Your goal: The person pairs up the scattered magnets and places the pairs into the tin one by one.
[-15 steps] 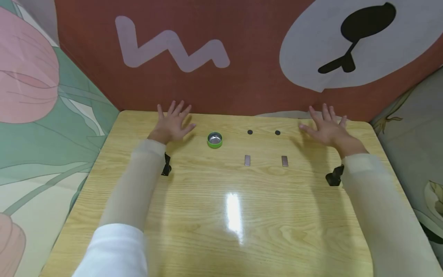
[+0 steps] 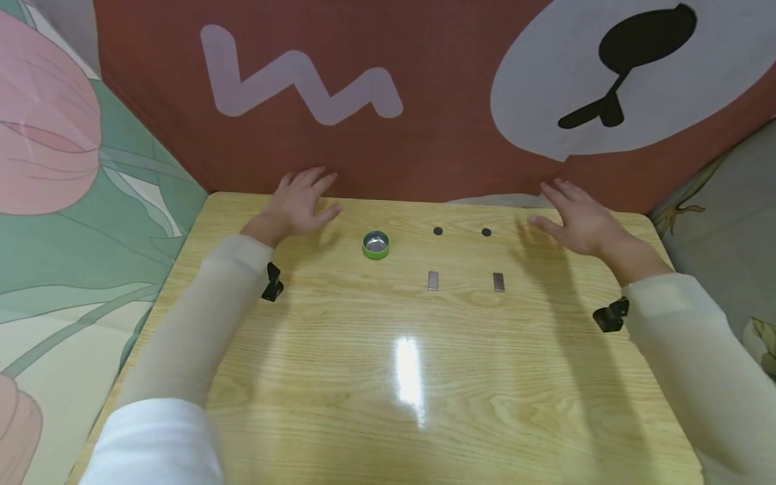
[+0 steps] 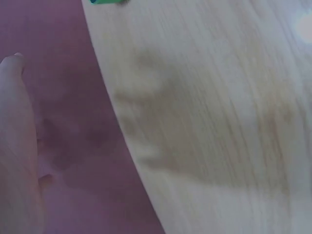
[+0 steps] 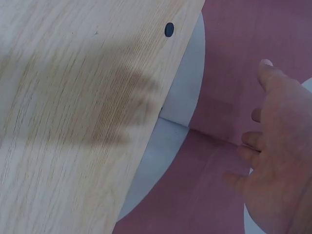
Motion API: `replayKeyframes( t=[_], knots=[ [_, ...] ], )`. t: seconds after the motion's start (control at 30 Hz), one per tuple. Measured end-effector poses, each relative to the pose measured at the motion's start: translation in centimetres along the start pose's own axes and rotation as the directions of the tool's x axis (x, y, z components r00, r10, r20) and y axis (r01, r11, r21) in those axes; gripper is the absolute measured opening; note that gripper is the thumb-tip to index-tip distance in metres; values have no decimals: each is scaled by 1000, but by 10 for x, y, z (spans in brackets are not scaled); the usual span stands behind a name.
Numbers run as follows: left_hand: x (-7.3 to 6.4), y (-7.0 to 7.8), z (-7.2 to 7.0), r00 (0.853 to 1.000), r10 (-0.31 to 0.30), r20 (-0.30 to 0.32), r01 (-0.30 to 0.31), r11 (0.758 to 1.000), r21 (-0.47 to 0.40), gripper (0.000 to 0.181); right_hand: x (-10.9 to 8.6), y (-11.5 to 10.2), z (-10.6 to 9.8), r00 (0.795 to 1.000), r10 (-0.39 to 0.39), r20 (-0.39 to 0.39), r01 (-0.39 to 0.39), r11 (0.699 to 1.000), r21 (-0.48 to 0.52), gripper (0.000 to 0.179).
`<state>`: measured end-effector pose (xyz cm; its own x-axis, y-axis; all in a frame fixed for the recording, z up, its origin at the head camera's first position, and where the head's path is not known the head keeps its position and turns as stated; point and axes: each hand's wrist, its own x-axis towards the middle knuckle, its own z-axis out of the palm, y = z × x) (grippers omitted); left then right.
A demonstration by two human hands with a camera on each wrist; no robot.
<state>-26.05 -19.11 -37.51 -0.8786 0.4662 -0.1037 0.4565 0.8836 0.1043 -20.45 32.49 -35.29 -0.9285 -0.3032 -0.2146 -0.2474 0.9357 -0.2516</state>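
Note:
My left hand (image 2: pixel 295 207) hovers over the far left part of the table, fingers extended and nothing held. Nearest to it stands a small round green tin (image 2: pixel 376 245) with a silvery inside. Over the far right part, my right hand (image 2: pixel 583 221) is held up with its fingers extended, also bare. Between the hands lie two small black discs, a left disc (image 2: pixel 438 231) and a right disc (image 2: pixel 486 232). Closer to me are two small flat rectangular pieces, a left piece (image 2: pixel 433 281) and a right piece (image 2: pixel 498 282). Neither hand touches any of these.
The wooden table (image 2: pixel 339 377) has rounded far corners. Behind it hangs a reddish-brown printed cloth (image 2: pixel 436 155), and a floral cloth (image 2: pixel 139 222) borders the left side. Black wrist cameras sit under both sleeves, the left camera (image 2: pixel 273 283) and the right camera (image 2: pixel 611 315).
Both forearms have shifted outward, the left to the left and the right to the right. The spread fingers have drawn closer together. The small things on the table have not moved.

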Motion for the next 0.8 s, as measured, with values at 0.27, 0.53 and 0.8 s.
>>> replayKeyframes(
  t=[0.27, 0.53, 0.8],
  knots=[
    [-4, 12, -7, 994, 85, -64, -91, 991, -102, 76, -9, -9, 5, 996, -58, -69, 57, 998, -8, 75],
    [-5, 40, -2, 981, 152, -120, -174, 966, -191, 71, -14, -16, 16, 985, -97, -140, 97, 995, -8, 67],
    [-3, 67, 10, 960, 246, -132, -269, 940, -208, 67, -22, -23, 32, 980, -127, -155, 137, 989, 56, 66]
  ],
)
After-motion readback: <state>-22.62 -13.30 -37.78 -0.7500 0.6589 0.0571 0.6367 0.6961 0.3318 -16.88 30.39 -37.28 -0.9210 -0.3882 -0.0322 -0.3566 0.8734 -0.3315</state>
